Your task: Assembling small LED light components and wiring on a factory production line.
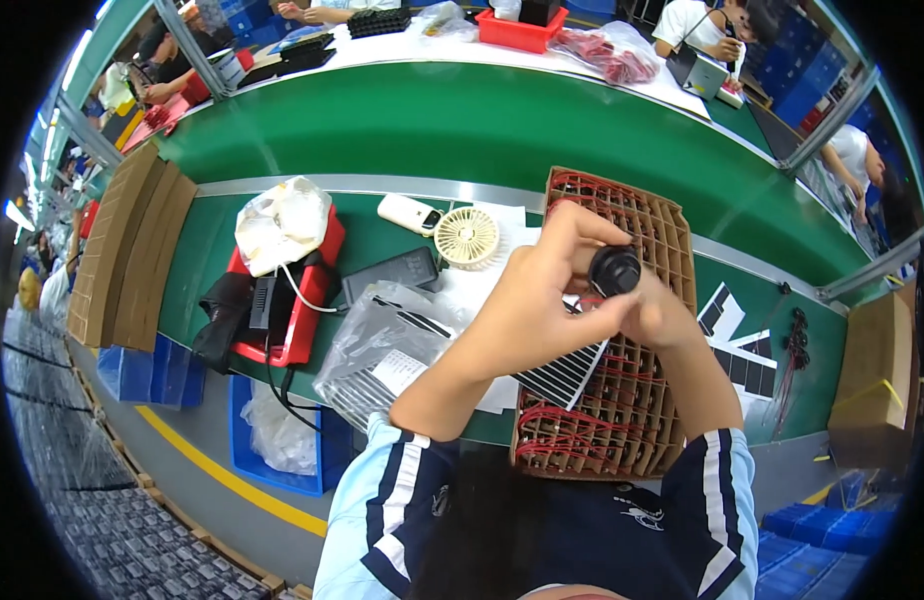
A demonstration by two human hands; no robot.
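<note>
A round black part (615, 270), like a small cap or lens housing, is pinched between the thumb and forefinger of my left hand (547, 285). Close against it on the right is my right hand (654, 312), its fingers blurred and partly hidden, so I cannot tell its grip. Both hands are raised over a divided cardboard box (672, 225) whose cells hold small parts with red wires (562, 435). Beneath my left wrist lies a sheet with black strips (572, 376). A clear plastic bag (377, 345) with striped sheets rests beside my left forearm.
Left on the green bench are a red bin (300, 335), a black case (390, 272), a cream fan (467, 238) and a white handheld device (409, 213). Black-and-white cards (747, 370) and a wire bundle (797, 345) lie right. Co-workers sit beyond the green partition (382, 120).
</note>
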